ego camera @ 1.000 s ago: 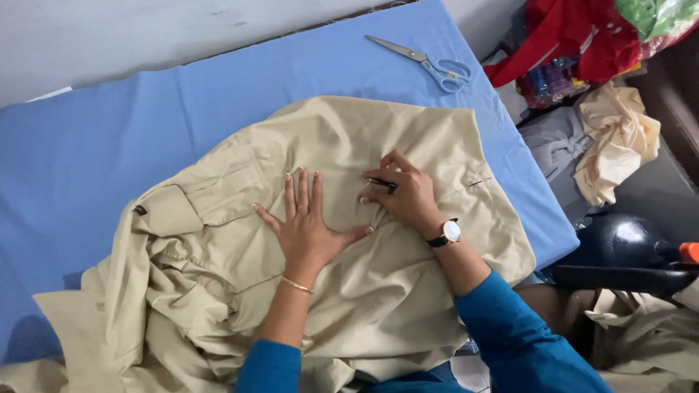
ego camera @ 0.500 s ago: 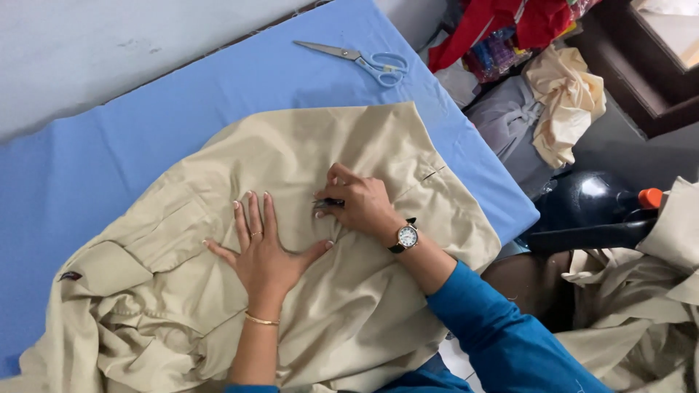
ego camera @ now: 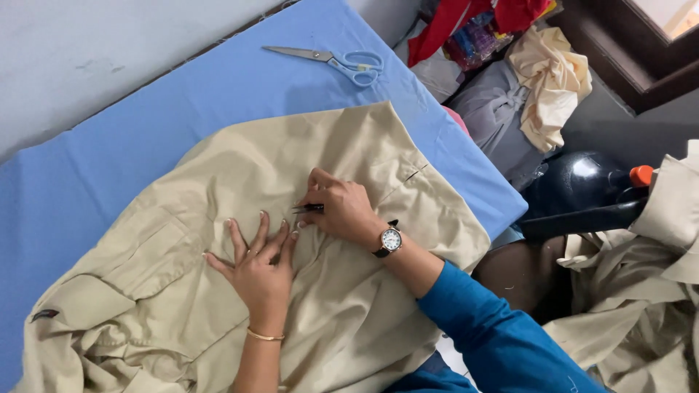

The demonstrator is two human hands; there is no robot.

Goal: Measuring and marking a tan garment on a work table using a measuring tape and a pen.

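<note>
Khaki garment (ego camera: 218,218) spread flat over a blue table cover (ego camera: 109,175), seen from above; its folds bunch at the lower left, where a small dark tab (ego camera: 45,315) sits on a flap. Left hand (ego camera: 258,266) lies palm down on the cloth, fingers spread apart and holding nothing, a thin gold bangle (ego camera: 263,335) at the wrist. Just to its right, and almost touching its fingertips, the right hand (ego camera: 342,211) is closed on a small dark tool (ego camera: 309,209), whose metal tip points left onto the fabric; what kind of tool it is cannot be told. A wristwatch (ego camera: 389,240) with a white dial and black strap sits on the right wrist, above a blue sleeve (ego camera: 502,335). Scissors (ego camera: 331,60) with pale blue handles lie on the cover near the far edge, well apart from both hands. A diagonal seam with a short slit (ego camera: 411,175) runs across the garment to the right of the right hand. Beyond the table edge on the right: red cloth (ego camera: 466,18), grey fabric (ego camera: 495,109) with a cream cloth (ego camera: 553,80) heaped on it, a dark rounded object (ego camera: 582,182) with an orange cap (ego camera: 641,175) beside it, and more khaki cloth (ego camera: 641,291) piled at the far right.
</note>
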